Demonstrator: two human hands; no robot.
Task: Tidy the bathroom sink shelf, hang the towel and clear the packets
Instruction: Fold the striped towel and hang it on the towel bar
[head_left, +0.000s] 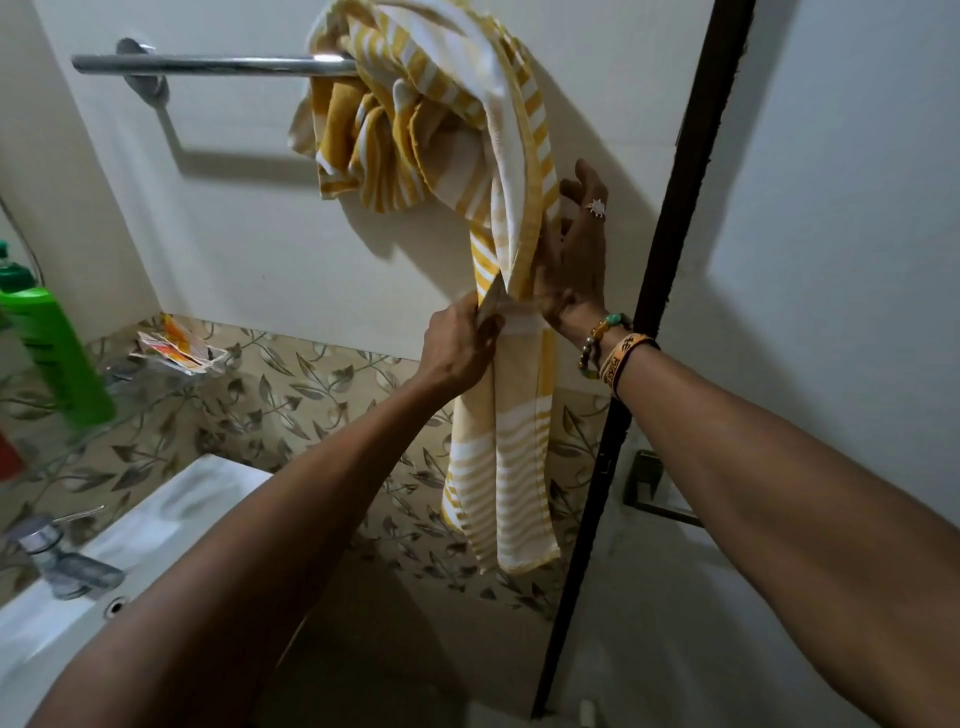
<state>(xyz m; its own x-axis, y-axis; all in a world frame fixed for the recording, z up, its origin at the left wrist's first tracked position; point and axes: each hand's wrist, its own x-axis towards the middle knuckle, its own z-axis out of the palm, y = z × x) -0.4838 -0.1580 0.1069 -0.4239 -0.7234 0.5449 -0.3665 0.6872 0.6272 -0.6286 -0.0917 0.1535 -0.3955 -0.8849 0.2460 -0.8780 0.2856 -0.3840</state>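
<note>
Left grip (462, 343): fingers and thumb curled, pinching the left edge of the hanging towel (498, 467) at mid-length. Right grip (574, 260): fingers straight and spread, laid flat against the towel's right edge and the wall; a ring shows on one finger, beaded bracelets (608, 343) on the wrist. The yellow-and-white striped towel is bunched over the right end of the chrome towel bar (208, 65), one long folded strip falling between the two grips and down past the leaf-patterned tiles (291, 410). Lower left: glass shelf (156, 387) bearing crumpled packets (182, 348) at its far end and a green bottle (52, 353) nearer the camera. Below the shelf, white sink (145, 540) with tap (62, 566). Right of the towel, a dark door frame (675, 260).
</note>
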